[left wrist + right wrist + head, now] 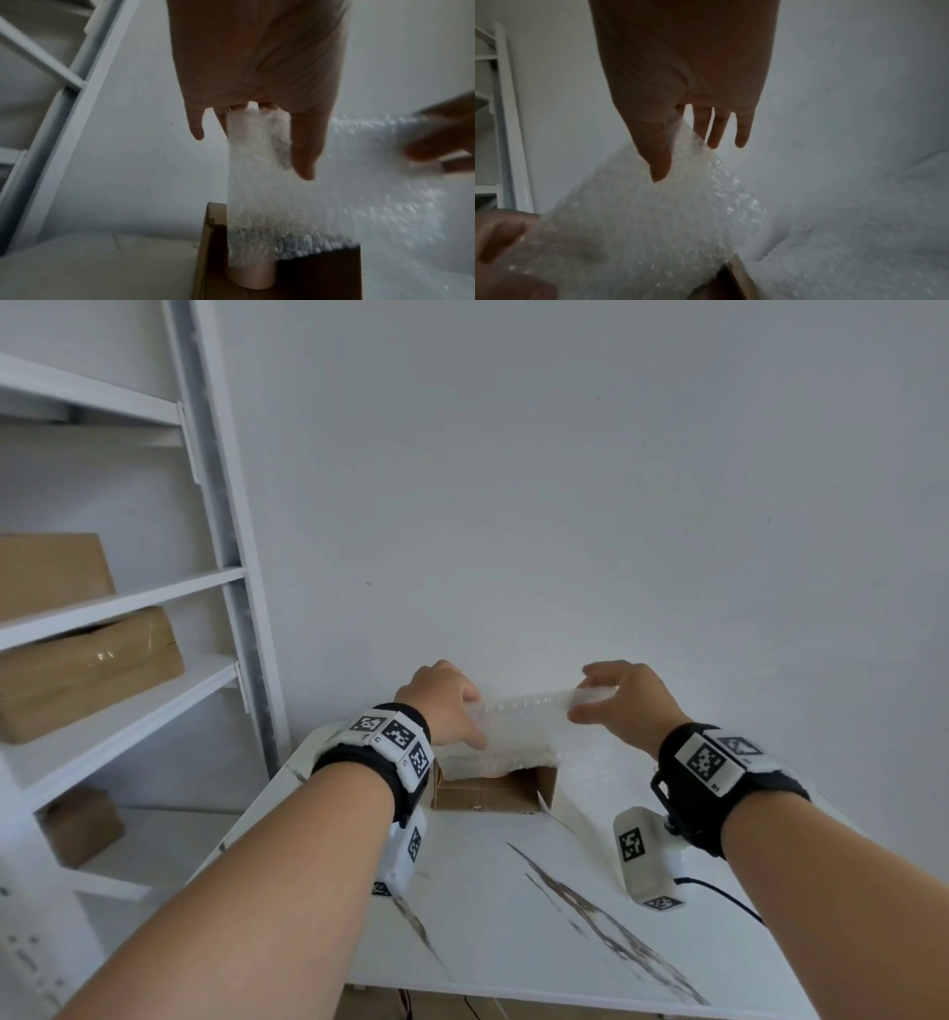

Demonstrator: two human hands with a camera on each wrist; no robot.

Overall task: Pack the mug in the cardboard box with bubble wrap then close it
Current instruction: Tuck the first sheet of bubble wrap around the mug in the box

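Observation:
A sheet of bubble wrap (513,726) is stretched between both hands above an open cardboard box (493,793) on the white table. My left hand (447,706) pinches the sheet's left top corner and my right hand (616,701) pinches the right one. In the left wrist view the bubble wrap (259,182) hangs from the left hand (257,60) into the box (210,243). A pale pink mug (253,278) stands inside, partly behind the wrap. In the right wrist view the thumb and forefinger of my right hand (680,81) pinch the bubble wrap (654,223).
The box sits near the far edge of the marble-patterned table (513,916), close to the white wall. A white shelf unit (221,557) stands to the left with several cardboard boxes (87,670) on it. A black cable (729,901) trails off the table's right side.

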